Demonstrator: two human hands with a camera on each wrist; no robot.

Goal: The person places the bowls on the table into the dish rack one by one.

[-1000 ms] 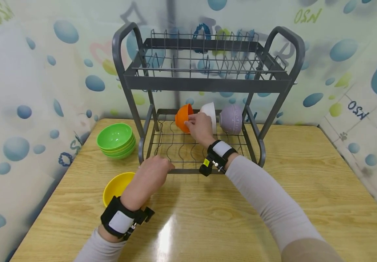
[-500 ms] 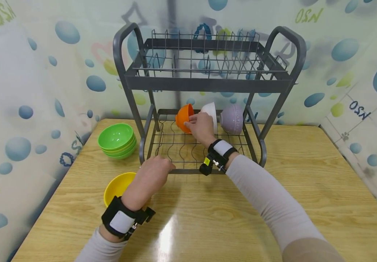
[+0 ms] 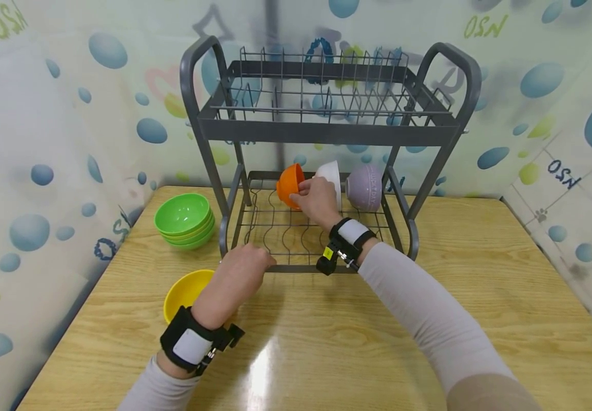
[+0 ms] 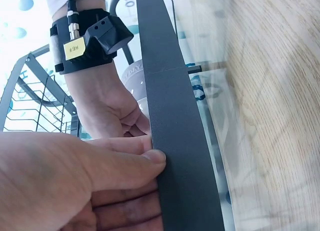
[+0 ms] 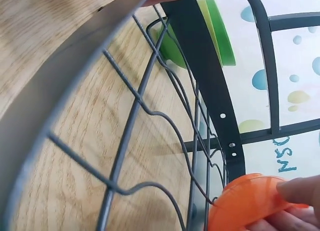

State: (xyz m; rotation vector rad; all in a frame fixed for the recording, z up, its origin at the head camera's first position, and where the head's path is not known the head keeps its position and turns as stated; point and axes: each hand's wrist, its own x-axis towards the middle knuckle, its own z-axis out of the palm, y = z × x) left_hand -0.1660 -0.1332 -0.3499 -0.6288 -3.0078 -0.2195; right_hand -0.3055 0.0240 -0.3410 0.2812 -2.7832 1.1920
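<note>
My right hand (image 3: 320, 201) pinches the rim of an orange bowl (image 3: 286, 185) on the lower tier of a grey two-tier dish rack (image 3: 326, 133). In the right wrist view, the thumb lies on one side of the orange bowl (image 5: 245, 203) and the fingers on the other. A white bowl (image 3: 330, 171), partly behind that hand, and a purple bowl (image 3: 366, 188) stand on their sides to its right. My left hand (image 3: 236, 279) grips the rack's lower front rail (image 4: 175, 116), its thumb over the edge; some of its fingers are hidden behind the rail.
Left of the rack stands a stack of green bowls (image 3: 181, 216). A yellow bowl (image 3: 185, 294) sits on the wooden table (image 3: 316, 337), partly covered by my left arm. The rack's upper tier overhangs the lower one, with thin wire dividers on top.
</note>
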